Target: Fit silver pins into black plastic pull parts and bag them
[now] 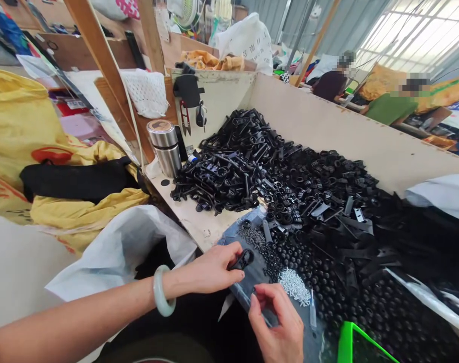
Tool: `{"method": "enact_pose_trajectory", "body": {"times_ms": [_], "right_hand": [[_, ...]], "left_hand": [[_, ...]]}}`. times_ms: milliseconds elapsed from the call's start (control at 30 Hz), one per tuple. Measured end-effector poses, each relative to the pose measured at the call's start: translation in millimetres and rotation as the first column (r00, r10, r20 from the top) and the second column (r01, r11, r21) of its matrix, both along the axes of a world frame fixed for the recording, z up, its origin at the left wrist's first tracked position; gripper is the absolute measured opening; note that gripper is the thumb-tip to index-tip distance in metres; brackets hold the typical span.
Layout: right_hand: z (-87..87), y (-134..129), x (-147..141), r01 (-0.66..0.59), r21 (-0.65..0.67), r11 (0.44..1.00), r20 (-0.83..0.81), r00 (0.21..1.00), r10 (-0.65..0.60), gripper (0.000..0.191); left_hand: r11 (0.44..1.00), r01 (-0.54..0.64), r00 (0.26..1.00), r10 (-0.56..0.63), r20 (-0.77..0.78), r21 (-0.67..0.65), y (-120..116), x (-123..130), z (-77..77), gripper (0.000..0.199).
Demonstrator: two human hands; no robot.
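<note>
My left hand (pixel 210 267), with a pale bangle (pixel 163 291) on its wrist, grips a black plastic part with a ring-shaped end (pixel 246 258) between thumb and fingers. Just below and to the right, my right hand (pixel 280 325) has thumb and forefinger pinched together; a tiny dark piece seems to show at the tips, too small to name. Beyond the hands lie a heap of small silver pins or screws (pixel 294 286), tiny dark pieces (pixel 254 237) and many round black balls (pixel 329 275). A slim clear tool (pixel 313 308) lies beside the silver heap.
Large piles of black plastic parts (pixel 229 176) fill the walled bench (pixel 316 111). A steel flask (pixel 165 148) stands at its left edge, near hanging red snips (pixel 185 118). A bright green frame (pixel 345 343) is at lower right. Two people sit beyond the wall.
</note>
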State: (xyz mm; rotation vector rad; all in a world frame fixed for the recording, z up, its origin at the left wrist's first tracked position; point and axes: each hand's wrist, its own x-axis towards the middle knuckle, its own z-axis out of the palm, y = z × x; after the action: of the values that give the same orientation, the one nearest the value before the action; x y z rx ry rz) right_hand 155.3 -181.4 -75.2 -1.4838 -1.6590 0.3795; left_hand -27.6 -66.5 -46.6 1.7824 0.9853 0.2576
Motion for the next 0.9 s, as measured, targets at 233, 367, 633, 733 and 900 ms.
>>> {"method": "enact_pose_trajectory", "body": {"times_ms": [233, 367, 633, 733, 900], "right_hand": [[14.0, 7.8, -12.6, -0.108, 0.04, 0.993, 0.013, 0.994, 0.108, 0.01], [12.1, 1.4, -11.6, -0.117, 0.021, 0.993, 0.023, 0.993, 0.116, 0.012], [6.2, -10.8, -8.7, -0.082, -0.015, 0.996, 0.023, 0.996, 0.083, 0.01], [3.1, -15.6, -7.6, -0.083, -0.01, 0.996, 0.05, 0.995, 0.084, 0.011], [0.2, -18.6, -7.3, -0.093, -0.003, 0.996, 0.079, 0.993, 0.093, 0.012]], "left_hand": [[0.882, -0.165, 0.944, 0.271, 0.188, -0.442, -44.1, -5.0, -11.9, 0.021], [0.852, -0.129, 0.92, 0.294, 0.259, -0.508, -55.9, -3.0, -15.2, 0.028], [0.716, -0.051, 0.847, 0.4, 0.35, -0.696, -66.1, 0.6, 6.8, 0.029], [0.678, -0.012, 0.825, 0.422, 0.375, -0.735, -67.0, 2.0, 12.6, 0.029], [0.743, -0.02, 0.849, 0.366, 0.381, -0.669, -67.3, 3.4, 6.0, 0.028]]}}
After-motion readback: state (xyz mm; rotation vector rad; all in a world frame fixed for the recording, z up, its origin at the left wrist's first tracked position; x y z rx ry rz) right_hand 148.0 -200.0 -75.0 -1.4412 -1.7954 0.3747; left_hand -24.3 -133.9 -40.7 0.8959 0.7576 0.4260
